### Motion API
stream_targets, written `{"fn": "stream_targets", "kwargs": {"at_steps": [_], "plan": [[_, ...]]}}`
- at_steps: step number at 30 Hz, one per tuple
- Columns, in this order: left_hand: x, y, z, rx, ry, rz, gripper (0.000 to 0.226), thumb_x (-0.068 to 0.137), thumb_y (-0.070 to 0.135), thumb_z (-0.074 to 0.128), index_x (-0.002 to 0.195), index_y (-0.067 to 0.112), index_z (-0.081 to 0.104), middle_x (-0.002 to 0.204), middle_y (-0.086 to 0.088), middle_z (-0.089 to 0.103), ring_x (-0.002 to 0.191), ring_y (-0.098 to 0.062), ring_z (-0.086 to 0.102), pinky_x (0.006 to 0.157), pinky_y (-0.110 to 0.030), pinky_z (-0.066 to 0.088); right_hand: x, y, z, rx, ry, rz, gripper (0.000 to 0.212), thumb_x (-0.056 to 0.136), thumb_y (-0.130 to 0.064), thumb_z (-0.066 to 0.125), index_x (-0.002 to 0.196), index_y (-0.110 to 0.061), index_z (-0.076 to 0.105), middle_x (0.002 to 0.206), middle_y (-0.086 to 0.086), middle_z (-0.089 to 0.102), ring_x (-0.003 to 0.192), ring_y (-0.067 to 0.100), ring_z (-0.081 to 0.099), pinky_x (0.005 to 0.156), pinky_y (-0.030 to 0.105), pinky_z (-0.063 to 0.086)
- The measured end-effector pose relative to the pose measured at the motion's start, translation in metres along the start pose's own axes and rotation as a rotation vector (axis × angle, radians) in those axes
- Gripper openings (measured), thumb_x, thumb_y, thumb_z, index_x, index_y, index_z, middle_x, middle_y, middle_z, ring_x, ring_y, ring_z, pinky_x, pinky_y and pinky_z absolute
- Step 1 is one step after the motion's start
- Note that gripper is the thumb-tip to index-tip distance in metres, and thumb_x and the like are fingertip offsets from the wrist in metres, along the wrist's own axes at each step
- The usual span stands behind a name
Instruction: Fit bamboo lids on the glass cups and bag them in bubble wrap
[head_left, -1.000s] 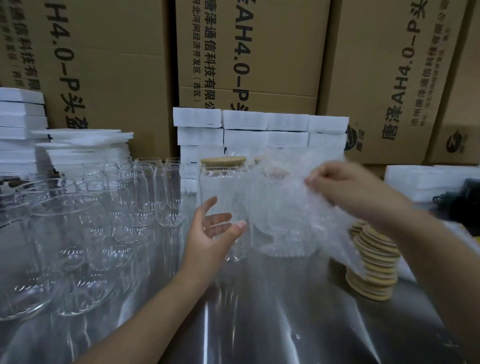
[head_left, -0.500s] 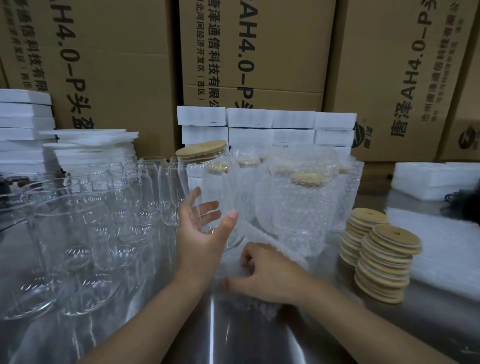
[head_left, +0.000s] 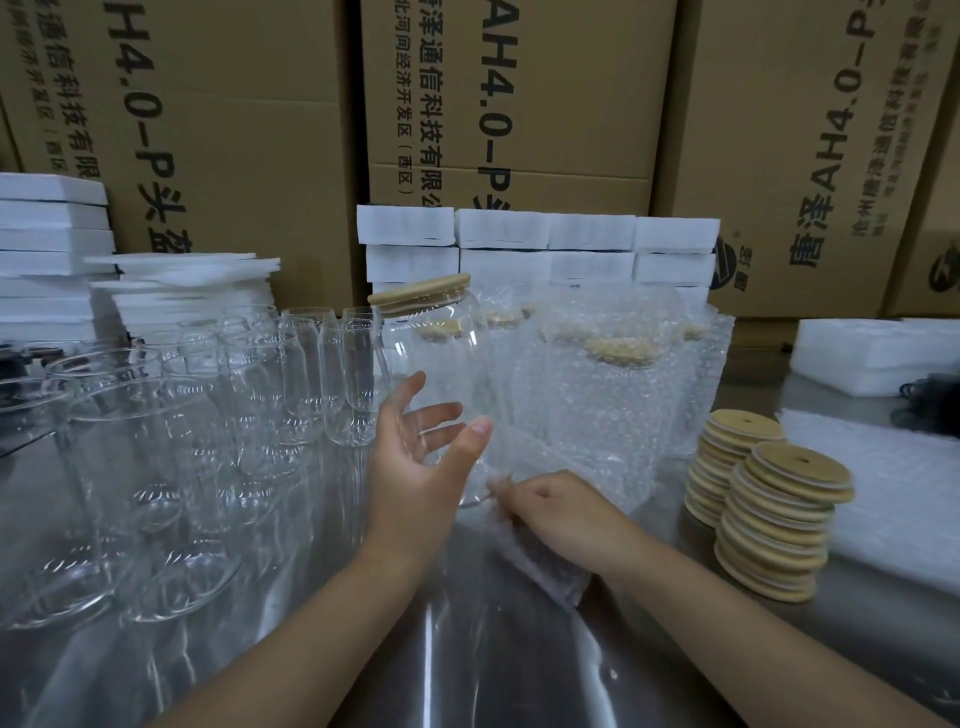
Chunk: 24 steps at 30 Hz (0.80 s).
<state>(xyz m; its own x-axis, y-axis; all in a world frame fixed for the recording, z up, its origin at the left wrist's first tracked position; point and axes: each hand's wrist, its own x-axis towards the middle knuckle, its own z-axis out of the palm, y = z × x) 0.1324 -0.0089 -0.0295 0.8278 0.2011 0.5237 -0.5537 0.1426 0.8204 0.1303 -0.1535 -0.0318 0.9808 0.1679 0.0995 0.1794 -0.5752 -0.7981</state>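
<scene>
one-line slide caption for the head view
Left hand holds a lidded glass cup while the right hand grips a bubble wrap bag beside its base

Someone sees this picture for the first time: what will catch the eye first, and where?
In the middle, the left hand holds a glass cup with a bamboo lid on it, while the right hand pinches a bubble wrap bag beside it. Many empty cups crowd the left side, and two stacks of lids stand at the right.

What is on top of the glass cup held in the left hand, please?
A round bamboo lid caps the glass cup, which the left hand holds tilted. The lid covers the cup's mouth, so its rim underneath cannot be seen.
</scene>
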Motion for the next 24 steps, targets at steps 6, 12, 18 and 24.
{"fn": "stream_targets", "kwargs": {"at_steps": [6,12,18,24], "plan": [[-0.002,0.004,-0.001,0.015,0.015,-0.002,0.07,0.053,0.055,0.071,0.117,0.041,0.048,0.105,0.003,0.066,0.089,-0.002,0.069,0.077,-0.03,0.055,0.001,0.006,0.004,-0.073,0.004,-0.031,0.033,0.077,-0.057,0.065,0.081,-0.024,0.071,0.073,-0.016,0.069,0.066,-0.002,0.061,0.072,0.022,0.047],[-0.002,0.008,0.0,0.01,0.045,-0.025,0.048,0.066,0.039,0.068,0.109,0.041,0.049,0.103,0.003,0.066,0.082,-0.001,0.069,0.069,-0.022,0.056,0.001,0.009,0.008,-0.129,0.06,-0.048,0.03,0.066,-0.057,0.072,0.075,-0.03,0.064,0.074,-0.017,0.067,0.071,-0.003,0.062,0.069,0.018,0.046],[-0.005,0.01,0.002,0.011,0.029,-0.017,0.049,0.069,0.04,0.076,0.11,0.038,0.049,0.103,0.001,0.066,0.081,0.0,0.068,0.07,-0.021,0.056,-0.002,0.009,0.004,-0.197,-0.06,-0.102,0.042,0.056,-0.059,0.075,0.09,-0.038,0.059,0.089,-0.021,0.062,0.082,-0.006,0.058,0.073,0.013,0.046],[-0.004,0.009,0.003,-0.004,0.019,-0.02,0.048,0.067,0.037,0.067,0.112,0.037,0.049,0.101,0.001,0.066,0.08,-0.001,0.069,0.067,-0.018,0.055,-0.005,0.005,-0.014,-0.183,-0.349,-0.067,0.076,0.055,-0.044,0.072,0.126,-0.035,0.049,0.118,-0.023,0.055,0.104,-0.003,0.057,0.09,0.017,0.047]]}}
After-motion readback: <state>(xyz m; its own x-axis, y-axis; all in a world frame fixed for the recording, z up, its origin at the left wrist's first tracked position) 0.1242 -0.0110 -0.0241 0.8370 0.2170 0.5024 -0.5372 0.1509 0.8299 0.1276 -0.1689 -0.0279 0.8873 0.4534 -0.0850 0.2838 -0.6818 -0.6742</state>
